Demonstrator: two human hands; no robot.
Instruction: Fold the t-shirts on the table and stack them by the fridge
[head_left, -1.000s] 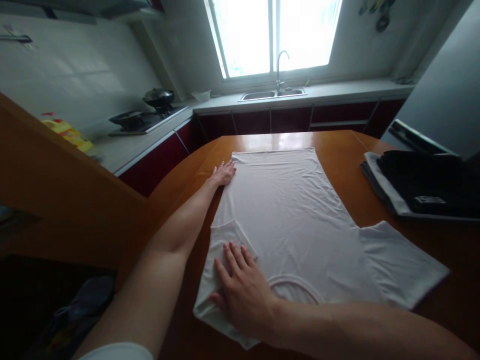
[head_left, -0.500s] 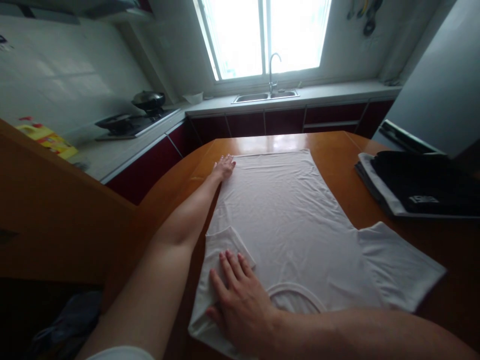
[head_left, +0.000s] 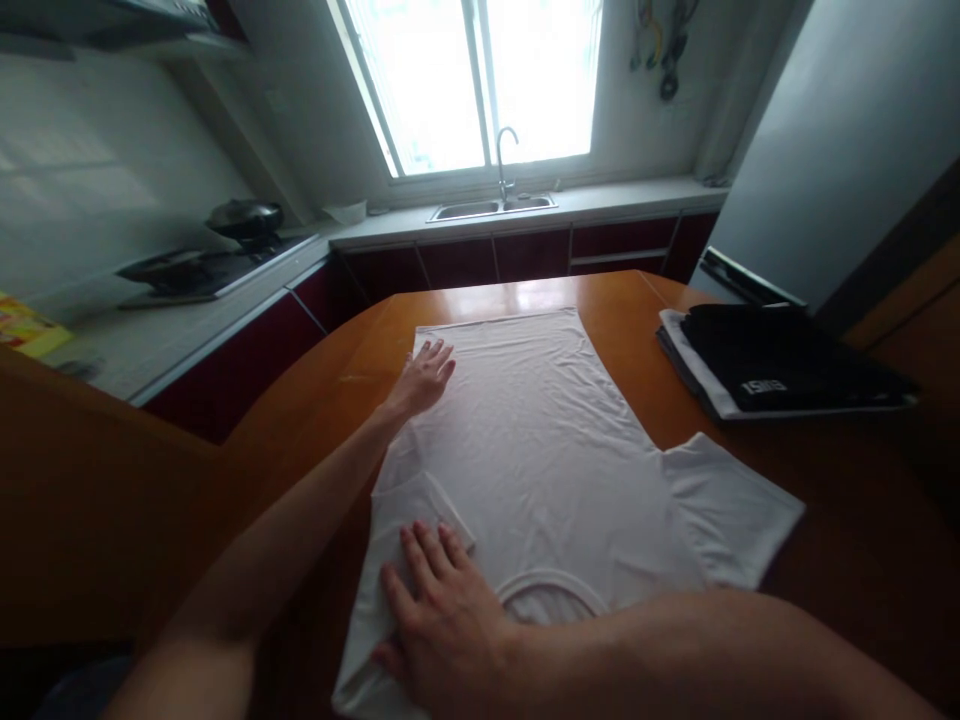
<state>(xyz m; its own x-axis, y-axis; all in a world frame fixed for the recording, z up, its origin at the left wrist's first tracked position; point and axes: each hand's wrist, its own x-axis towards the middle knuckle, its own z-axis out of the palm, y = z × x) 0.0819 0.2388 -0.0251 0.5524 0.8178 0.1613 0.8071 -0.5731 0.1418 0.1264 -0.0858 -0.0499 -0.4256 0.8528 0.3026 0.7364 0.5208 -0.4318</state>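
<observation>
A white T-shirt [head_left: 517,430] lies spread on the wooden table, its neckline toward me and its hem at the far side. The left sleeve is folded inward over the body, while the right sleeve sticks out to the side. My left hand [head_left: 427,377] rests on the shirt's left edge near the hem, fingers stretched and slightly spread. Nearer to me, my right hand [head_left: 442,610] lies flat with fingers spread on the folded sleeve, left of the collar. Neither hand grips anything. My right forearm crosses over the shirt's near part and hides some of it.
A stack of folded dark and grey clothes [head_left: 780,360] sits on the table's [head_left: 360,350] right side. Beyond are a sink [head_left: 491,207] under the window, a stove with pans [head_left: 244,220] at left, and a fridge [head_left: 847,130] at right. A wooden panel [head_left: 67,500] stands at left.
My left hand has moved a little back from the hem along the shirt's left edge and further onto the cloth. My right hand stays on the folded sleeve. The view has shifted right.
</observation>
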